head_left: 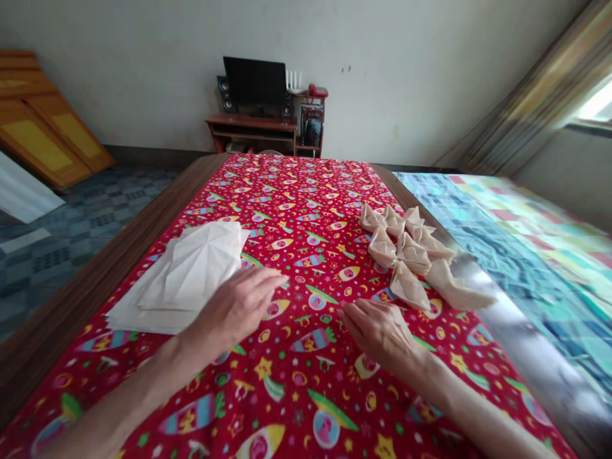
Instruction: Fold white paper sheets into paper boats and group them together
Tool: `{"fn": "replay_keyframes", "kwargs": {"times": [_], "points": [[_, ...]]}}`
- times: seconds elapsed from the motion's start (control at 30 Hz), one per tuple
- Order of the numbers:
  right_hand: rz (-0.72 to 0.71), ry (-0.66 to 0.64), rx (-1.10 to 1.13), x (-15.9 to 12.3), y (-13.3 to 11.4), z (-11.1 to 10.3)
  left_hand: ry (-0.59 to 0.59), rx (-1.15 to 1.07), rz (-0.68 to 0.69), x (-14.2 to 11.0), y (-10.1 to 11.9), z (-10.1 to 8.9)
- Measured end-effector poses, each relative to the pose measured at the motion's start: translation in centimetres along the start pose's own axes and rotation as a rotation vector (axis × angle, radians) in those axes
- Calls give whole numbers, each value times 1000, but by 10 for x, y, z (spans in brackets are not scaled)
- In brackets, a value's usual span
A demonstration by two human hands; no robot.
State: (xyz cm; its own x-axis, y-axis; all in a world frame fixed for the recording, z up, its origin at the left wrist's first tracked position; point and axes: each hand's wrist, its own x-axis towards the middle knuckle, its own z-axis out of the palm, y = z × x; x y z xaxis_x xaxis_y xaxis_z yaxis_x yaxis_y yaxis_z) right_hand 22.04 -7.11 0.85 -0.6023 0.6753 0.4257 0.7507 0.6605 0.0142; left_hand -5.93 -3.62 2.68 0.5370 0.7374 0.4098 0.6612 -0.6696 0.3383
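Forearms [129, 389] over red printed tablecloth [329, 376] | left hand [239, 306]: fingers close together, flat, holding nothing, beside creased cream sheets [191, 274] on cloth's left | right hand [377, 335]: fingers slightly spread, empty, near folded cream pieces [406, 245] on cloth's right

Red tablecloth [306, 191] free between left hand [239, 306] and right hand [377, 335]; folded stack [186, 274] blocks leftward; folded pieces [406, 252] block ahead-right

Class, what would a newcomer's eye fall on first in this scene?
The bright red patterned tablecloth fills the centre. On its right sits a cluster of folded cream shapes; at its left lies a creased pale stack of sheets, with the left hand beside it and the right hand nearby.
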Motion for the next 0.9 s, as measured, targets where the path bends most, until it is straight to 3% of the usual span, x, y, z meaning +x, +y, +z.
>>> {"fn": "replay_keyframes", "kwargs": {"times": [0.13, 0.23, 0.57, 0.73, 0.9], "points": [[139, -28, 61, 4, 6, 22, 38, 259, -168, -21, -63, -13], [167, -24, 93, 3, 6, 27, 8, 332, -269, -31, -83, -11], [173, -69, 133, 3, 6, 22, 8, 253, -380, -34, -74, -8], [175, -76, 147, 3, 7, 22, 65, 115, -308, -37, -81, -5], [176, -85, 155, 3, 7, 21, 60, 180, -317, -33, -76, -2]]}}
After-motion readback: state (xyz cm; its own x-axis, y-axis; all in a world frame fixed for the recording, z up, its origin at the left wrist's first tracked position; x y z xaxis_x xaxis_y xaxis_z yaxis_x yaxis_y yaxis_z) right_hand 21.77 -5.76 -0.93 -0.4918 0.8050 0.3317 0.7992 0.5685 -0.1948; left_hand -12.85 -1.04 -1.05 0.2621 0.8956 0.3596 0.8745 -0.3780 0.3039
